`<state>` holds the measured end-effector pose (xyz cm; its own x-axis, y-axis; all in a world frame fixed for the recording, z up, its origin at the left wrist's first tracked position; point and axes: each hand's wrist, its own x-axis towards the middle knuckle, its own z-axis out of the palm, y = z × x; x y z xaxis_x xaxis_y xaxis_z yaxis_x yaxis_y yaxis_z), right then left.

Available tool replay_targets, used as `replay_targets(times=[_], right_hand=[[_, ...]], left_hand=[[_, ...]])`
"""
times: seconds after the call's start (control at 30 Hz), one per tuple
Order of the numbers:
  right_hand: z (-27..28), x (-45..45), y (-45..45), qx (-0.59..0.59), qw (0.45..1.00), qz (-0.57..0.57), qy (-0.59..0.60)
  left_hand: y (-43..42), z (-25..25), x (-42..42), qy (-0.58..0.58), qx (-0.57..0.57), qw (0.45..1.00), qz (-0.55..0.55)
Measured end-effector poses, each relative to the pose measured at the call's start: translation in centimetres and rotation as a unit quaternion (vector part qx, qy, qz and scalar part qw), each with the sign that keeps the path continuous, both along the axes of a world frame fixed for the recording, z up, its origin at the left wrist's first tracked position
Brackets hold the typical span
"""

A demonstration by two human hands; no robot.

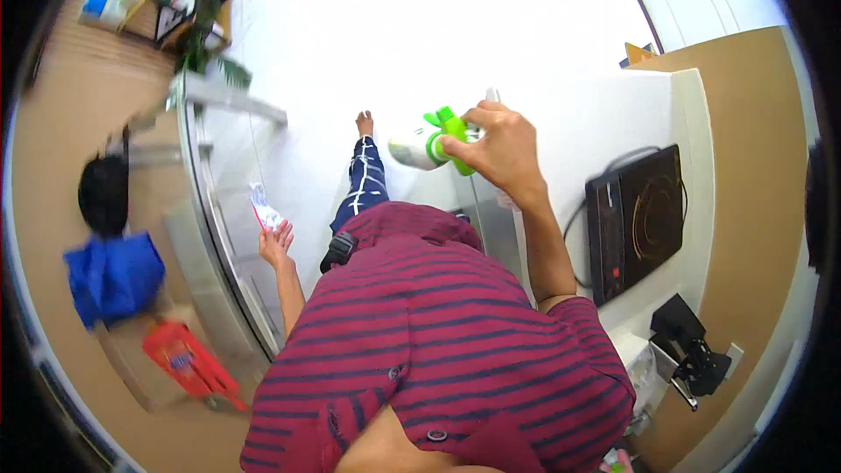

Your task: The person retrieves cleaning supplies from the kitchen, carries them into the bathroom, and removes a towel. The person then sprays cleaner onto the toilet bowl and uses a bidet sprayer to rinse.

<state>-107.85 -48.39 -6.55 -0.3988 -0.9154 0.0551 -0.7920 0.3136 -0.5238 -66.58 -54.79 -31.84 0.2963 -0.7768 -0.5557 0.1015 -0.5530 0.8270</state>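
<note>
Both hands are well apart, each taken up with its own thing. At the right, the right hand [504, 144] is closed round the neck of a white spray bottle [408, 148] with a green head [454, 136]; the bottle lies tipped almost on its side in the air, its base toward the left. Gripping it there probably keeps the weight close to the fingers, and leaves the bottle's body uncovered. Whether a finger is on the trigger, I cannot tell.

At the left, the left hand [277, 243] holds a thin white cloth [265, 208] by its near end, the rest standing out past the fingertips. It has a reddish edge and is blurred, so it may be a packet instead. Such a light thing likely needs only a loose hold.

On the right, a black cooker [644, 219] sits on the white desk [604, 136], with its cable looping beside it. On the far left, a black bag [103, 194], a blue bag [114, 280] and a red packet [188, 357] are beside the brown wall, perhaps hung there to stay off the floor.
</note>
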Motion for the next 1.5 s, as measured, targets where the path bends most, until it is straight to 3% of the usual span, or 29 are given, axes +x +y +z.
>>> replay_targets(times=[0.13, 0.23, 0.4, 0.5, 0.6, 0.67, 0.7, 0.8, 0.83, 0.93, 1.1, 1.13, 1.17, 1.2, 1.27, 1.37, 1.4, 1.47, 1.5], right_hand=[[-2.5, -4.9, -8.0, -0.003, 0.998, -0.051, -0.026], [-3.1, -9.7, -13.7, -0.016, 0.992, -0.12, -0.022], [-0.9, -17.8, -18.1, -0.091, 0.95, -0.293, -0.059], [-0.6, -23.6, -19.8, -0.123, 0.921, -0.364, -0.066], [-1.0, -30.3, -21.9, -0.148, 0.904, -0.396, -0.061], [-1.5, -36.1, -23.0, -0.138, 0.902, -0.408, -0.032], [-1.4, -38.8, -23.7, -0.134, 0.897, -0.42, -0.026], [-0.9, -46.0, -25.2, -0.128, 0.886, -0.444, -0.031], [-0.8, -48.7, -25.3, -0.106, 0.888, -0.447, -0.028], [-0.8, -57.5, -24.7, -0.105, 0.887, -0.448, -0.036], [-1.5, -70.4, -22.8, -0.141, 0.855, -0.491, -0.093], [-1.9, -73.1, -21.8, -0.163, 0.849, -0.491, -0.105], [-2.5, -75.4, -20.4, -0.182, 0.845, -0.489, -0.118], [-2.8, -77.5, -18.8, -0.202, 0.838, -0.488, -0.135], [-2.5, -80.1, -14.9, -0.303, 0.756, -0.548, -0.191], [-2.3, -83.1, -5.7, -0.439, 0.56, -0.669, -0.215], [-3.3, -82.8, -2.5, -0.478, 0.485, -0.697, -0.224], [-6.5, -82.8, 4.0, -0.638, 0.24, -0.678, -0.275], [-9.2, -82.9, 7.2, -0.709, 0.166, -0.62, -0.292]], left_hand=[[-15.6, 0.0, -8.9, 0.002, 0.008, 0.992, -0.124], [-26.6, 0.8, -21.1, -0.017, 0.014, 0.966, -0.259], [-36.7, 2.1, -44.9, 0.063, 0.056, 0.86, -0.504], [-37.3, 0.7, -58.6, 0.107, 0.12, 0.801, -0.577], [-38.0, -4.6, -69.5, 0.335, 0.235, 0.729, -0.548], [-37.5, -3.4, -75.6, 0.395, 0.354, 0.682, -0.504], [-37.3, -2.7, -78.3, 0.372, 0.317, 0.712, -0.504], [-38.6, -1.3, -85.7, 0.486, 0.406, 0.577, -0.516], [-37.9, 0.7, -89.0, 0.373, 0.384, 0.687, -0.491], [-37.7, 2.0, -97.8, 0.443, 0.373, 0.622, -0.527], [-35.5, 1.3, -113.4, 0.363, 0.381, 0.606, -0.596], [-33.9, 1.0, -117.5, 0.362, 0.372, 0.589, -0.62], [-32.1, -0.1, -121.3, 0.416, 0.376, 0.519, -0.646], [-30.7, -1.0, -124.3, 0.394, 0.384, 0.519, -0.655], [-28.2, -1.9, -129.9, 0.405, 0.481, 0.392, -0.672], [-21.4, -2.3, -138.4, 0.324, 0.505, 0.375, -0.706], [-18.6, -2.3, -140.6, 0.329, 0.533, 0.34, -0.701], [-12.8, -1.9, -144.3, 0.346, 0.584, 0.282, -0.678], [-10.9, -2.7, -145.9, 0.32, 0.496, 0.286, -0.755]])
